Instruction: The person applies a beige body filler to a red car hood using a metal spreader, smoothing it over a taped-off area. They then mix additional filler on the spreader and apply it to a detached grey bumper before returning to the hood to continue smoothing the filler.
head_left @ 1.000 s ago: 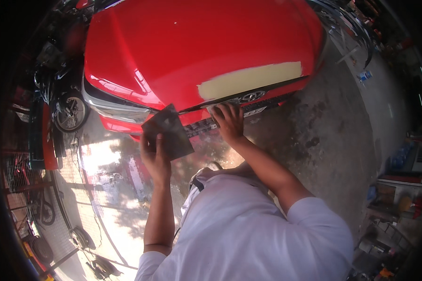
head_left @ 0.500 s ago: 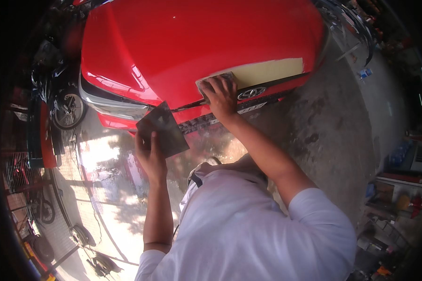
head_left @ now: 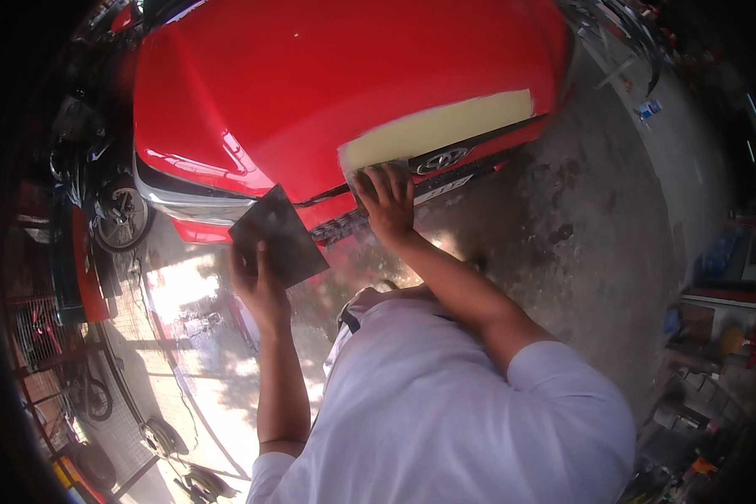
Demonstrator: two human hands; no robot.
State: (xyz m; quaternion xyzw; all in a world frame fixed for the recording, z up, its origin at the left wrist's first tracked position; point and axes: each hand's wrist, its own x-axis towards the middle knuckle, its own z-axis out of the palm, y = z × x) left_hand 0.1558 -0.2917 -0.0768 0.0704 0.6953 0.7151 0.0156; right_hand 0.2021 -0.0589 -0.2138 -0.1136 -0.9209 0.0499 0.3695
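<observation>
A dark, flat square board [head_left: 284,239] is held by my left hand [head_left: 262,294], thumb on top, in front of the red car's headlight. My right hand [head_left: 386,206] grips a thin greyish spreader [head_left: 401,163], its fingers pressed flat over it. That spreader sits at the lower left end of a pale yellow filler strip [head_left: 445,122], along the front edge of the red hood [head_left: 328,76]. My fingers hide most of the spreader. Just right of it is the round car badge [head_left: 442,160].
A silver headlight [head_left: 197,197] lies left of the board. Farther left stands a motorcycle wheel [head_left: 122,218] beside a wire mesh fence [head_left: 38,323]. Concrete floor [head_left: 563,277] stretches to the right, with cluttered shelving [head_left: 714,336] at its far side.
My right hand has drawn the spreader down toward the hood's front edge, uncovering the filler strip's left end. My left hand still holds the board. The whole view has shifted slightly.
</observation>
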